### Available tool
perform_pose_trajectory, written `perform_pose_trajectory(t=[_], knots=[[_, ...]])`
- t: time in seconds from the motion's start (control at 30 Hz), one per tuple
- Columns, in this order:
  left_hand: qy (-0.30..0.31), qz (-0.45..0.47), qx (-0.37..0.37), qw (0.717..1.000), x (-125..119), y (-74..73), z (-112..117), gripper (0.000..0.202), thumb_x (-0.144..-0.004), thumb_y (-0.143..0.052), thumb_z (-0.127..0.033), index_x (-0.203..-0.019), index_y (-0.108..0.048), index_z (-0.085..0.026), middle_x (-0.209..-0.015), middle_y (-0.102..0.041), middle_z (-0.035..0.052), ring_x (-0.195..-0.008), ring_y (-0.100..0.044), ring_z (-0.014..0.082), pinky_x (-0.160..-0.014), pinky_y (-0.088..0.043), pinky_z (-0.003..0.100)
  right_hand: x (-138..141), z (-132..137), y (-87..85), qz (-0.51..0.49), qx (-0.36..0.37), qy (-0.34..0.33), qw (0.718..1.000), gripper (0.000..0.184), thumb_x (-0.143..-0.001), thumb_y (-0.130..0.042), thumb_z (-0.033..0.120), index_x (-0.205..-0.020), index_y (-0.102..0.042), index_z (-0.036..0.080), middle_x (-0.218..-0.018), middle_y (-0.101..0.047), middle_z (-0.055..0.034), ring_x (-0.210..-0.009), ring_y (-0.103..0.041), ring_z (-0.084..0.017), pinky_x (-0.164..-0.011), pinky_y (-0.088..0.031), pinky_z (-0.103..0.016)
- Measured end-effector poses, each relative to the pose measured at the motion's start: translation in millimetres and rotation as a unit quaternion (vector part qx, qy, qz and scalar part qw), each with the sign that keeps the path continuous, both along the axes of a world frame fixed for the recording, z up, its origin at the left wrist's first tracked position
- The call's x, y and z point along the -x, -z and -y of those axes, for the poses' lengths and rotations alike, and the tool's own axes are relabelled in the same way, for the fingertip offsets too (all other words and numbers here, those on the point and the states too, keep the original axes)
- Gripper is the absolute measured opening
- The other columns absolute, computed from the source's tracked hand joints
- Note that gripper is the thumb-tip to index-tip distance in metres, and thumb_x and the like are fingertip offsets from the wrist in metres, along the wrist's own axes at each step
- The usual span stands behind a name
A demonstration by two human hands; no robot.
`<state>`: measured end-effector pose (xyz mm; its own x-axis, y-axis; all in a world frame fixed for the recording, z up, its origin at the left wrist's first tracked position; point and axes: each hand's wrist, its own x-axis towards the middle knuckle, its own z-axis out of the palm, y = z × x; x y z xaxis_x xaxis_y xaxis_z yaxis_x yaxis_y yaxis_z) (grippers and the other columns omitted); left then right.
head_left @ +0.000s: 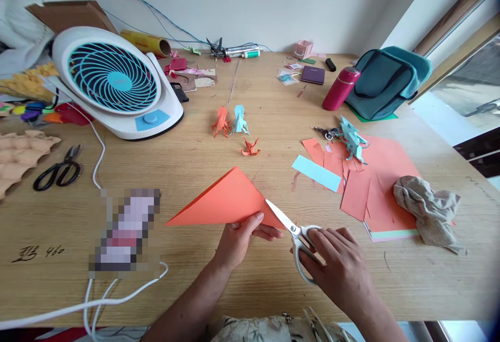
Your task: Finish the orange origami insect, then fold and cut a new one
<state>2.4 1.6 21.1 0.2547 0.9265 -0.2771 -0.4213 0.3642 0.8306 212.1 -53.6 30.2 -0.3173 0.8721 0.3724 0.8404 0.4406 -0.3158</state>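
Orange paper triangle (228, 201), folded, sits low centre in the head view, just above the table (250, 290), near its front edge. Left hand (238, 237) pinches the triangle's lower edge near the right corner, thumb on top and the other fingers underneath. Right hand (339, 264) is closed through the handles of the white-handled scissors (291, 227). The blades point up-left and lie against the triangle's right edge. Cannot tell whether paper is between the blades. The hands are near each other, not touching.

Right of the hands:
- Stack of orange paper sheets (386, 175) with cut strips
- Light blue paper strip (316, 173) at its left
- Crumpled cloth (427, 209) on its right corner
- Blue origami figure (352, 138) on top, with keys (327, 132) just beside it

Mid-table are three small origami figures: orange (221, 121), light blue (239, 119), and a smaller orange one (250, 147).

Far right are a teal bag (386, 81) and a magenta bottle (340, 89), touching. On the left are a white desk fan (113, 81), black scissors (58, 170), an egg carton (19, 154) and a white cable (97, 149).
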Motion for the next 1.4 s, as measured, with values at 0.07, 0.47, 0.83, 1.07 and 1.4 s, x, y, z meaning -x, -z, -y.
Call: perform_pose_trajectory(t=[0.07,0.47,0.83,1.07,1.4], knots=[[0.001,0.002,0.001,1.000,0.2,-0.1,0.3,0.031,-0.085,-0.070,-0.039,-0.080,-0.074,-0.008,-0.067,-0.077,0.0115,-0.061,-0.075,0.0227,-0.058,-0.059,0.029,0.0,-0.2,-0.5,0.003,0.001,0.001,1.000,0.018,-0.094,-0.064,0.026,-0.086,-0.049,0.021,-0.071,-0.059,0.0024,-0.063,-0.052,-0.015,-0.068,-0.028,-0.031],[0.016,0.004,0.006,1.000,0.5,1.9,0.9,0.034,-0.084,-0.072,-0.042,-0.080,-0.075,-0.008,-0.066,-0.076,0.0115,-0.061,-0.074,0.0229,-0.058,-0.059,0.029,0.7,-1.0,-1.1,0.006,-0.002,0.004,1.000,0.018,-0.095,-0.063,0.027,-0.084,-0.050,0.021,-0.069,-0.057,0.0026,-0.063,-0.051,-0.015,-0.068,-0.028,-0.032],[0.030,0.005,0.009,0.999,0.3,-0.7,0.2,0.035,-0.083,-0.071,-0.042,-0.078,-0.076,-0.008,-0.066,-0.076,0.0113,-0.062,-0.074,0.0221,-0.059,-0.059,0.029,2.0,-2.0,-2.0,0.002,-0.008,0.007,1.000,0.017,-0.095,-0.062,0.027,-0.083,-0.050,0.021,-0.069,-0.058,0.0024,-0.062,-0.053,-0.015,-0.068,-0.029,-0.032],[-0.018,-0.009,0.013,1.000,-1.2,-5.5,-1.5,0.033,-0.081,-0.072,-0.043,-0.076,-0.072,-0.010,-0.067,-0.076,0.0105,-0.059,-0.072,0.0211,-0.059,-0.058,0.030,-5.1,0.1,6.4,-0.072,0.079,0.036,0.994,0.014,-0.091,-0.063,0.030,-0.084,-0.055,0.021,-0.070,-0.059,0.0019,-0.064,-0.052,-0.015,-0.068,-0.034,-0.032],[-0.079,-0.052,0.030,0.995,-9.8,1.9,1.2,0.029,-0.068,-0.082,-0.042,-0.065,-0.067,-0.017,-0.063,-0.061,-0.0001,-0.058,-0.055,0.0124,-0.048,-0.045,0.023,29.9,-34.2,6.8,-0.471,0.284,0.096,0.830,0.041,-0.080,-0.076,0.044,-0.110,-0.059,0.023,-0.092,-0.067,-0.0045,-0.081,-0.059,-0.020,-0.072,-0.047,-0.034]])
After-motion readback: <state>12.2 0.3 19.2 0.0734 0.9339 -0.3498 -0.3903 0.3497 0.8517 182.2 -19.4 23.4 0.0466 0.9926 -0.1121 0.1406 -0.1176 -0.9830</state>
